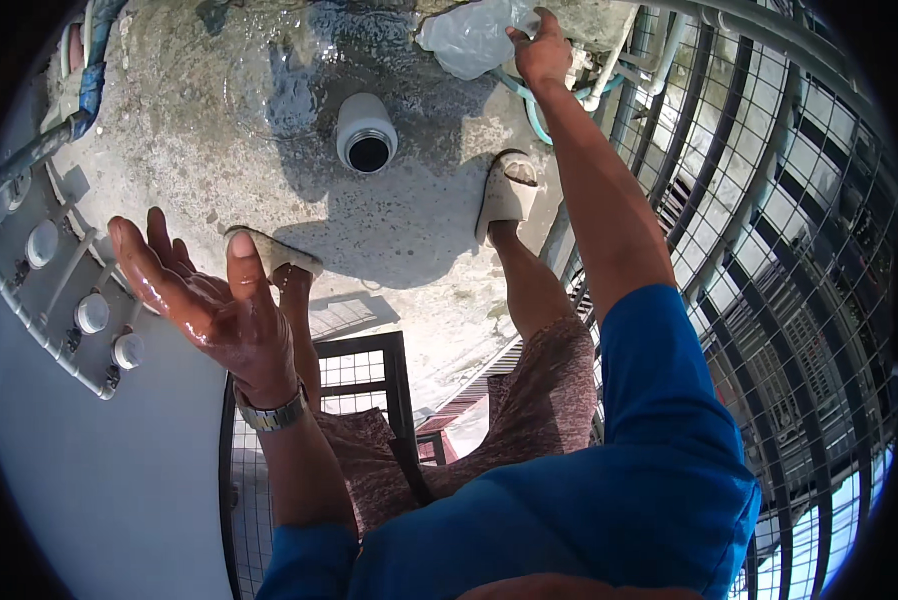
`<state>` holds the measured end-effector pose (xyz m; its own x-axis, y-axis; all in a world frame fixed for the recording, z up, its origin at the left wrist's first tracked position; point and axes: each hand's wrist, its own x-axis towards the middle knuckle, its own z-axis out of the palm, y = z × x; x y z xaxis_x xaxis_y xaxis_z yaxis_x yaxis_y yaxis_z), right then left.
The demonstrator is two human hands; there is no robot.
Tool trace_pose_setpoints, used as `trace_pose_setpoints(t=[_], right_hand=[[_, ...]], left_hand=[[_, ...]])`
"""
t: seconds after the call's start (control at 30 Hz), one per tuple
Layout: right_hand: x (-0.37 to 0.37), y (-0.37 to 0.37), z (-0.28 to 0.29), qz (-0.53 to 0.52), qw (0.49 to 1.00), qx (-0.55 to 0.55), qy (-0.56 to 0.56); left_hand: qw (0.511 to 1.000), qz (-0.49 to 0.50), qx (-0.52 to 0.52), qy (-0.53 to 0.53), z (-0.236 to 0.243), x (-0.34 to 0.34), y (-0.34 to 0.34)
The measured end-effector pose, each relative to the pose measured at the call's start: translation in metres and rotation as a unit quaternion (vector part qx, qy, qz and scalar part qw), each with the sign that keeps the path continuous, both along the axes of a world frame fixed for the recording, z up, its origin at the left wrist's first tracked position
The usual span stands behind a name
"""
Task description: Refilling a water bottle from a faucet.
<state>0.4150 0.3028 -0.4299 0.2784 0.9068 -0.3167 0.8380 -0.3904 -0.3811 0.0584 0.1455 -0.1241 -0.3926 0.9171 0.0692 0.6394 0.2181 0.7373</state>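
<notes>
My left hand [219, 315] is raised at the left, its wet fingers spread and nothing in it. A metal-banded watch [272, 408] is on that wrist. My right hand [545, 58] reaches far out at the upper right, thumb and forefinger apart. A crumpled, translucent plastic bag [469, 40] lies beside that hand; the thumb overlaps its edge, and whether they touch I cannot tell. Between my feet and the wet patch stands a white, wide-necked container [366, 122], its dark round mouth uncovered.
The concrete floor [419, 225] is wet toward the far side. Wire-mesh railing [759, 140] runs along the right, with a green hose [535, 118] and pale pipes at its foot. Along the left wall are pipes and round white caps [92, 313]. My sandalled feet stand apart.
</notes>
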Motion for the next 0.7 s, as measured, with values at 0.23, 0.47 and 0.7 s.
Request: trace_pose_setpoints(t=[0.23, 0.47, 0.7], right_hand=[[0.004, 0.000, 0.003, 0.061, 0.997, 0.041, 0.029], [-0.004, -0.056, 0.022, 0.163, 0.959, 0.193, 0.129], [-0.034, -0.059, 0.027, 0.309, 0.910, 0.245, 0.129]], left_hand=[[0.966, -0.169, -0.125, -0.153, -0.061, 0.046, 0.011], [0.941, -0.144, -0.193, -0.239, -0.165, 0.132, 0.078], [0.944, -0.253, -0.200, -0.077, -0.265, 0.171, 0.149]])
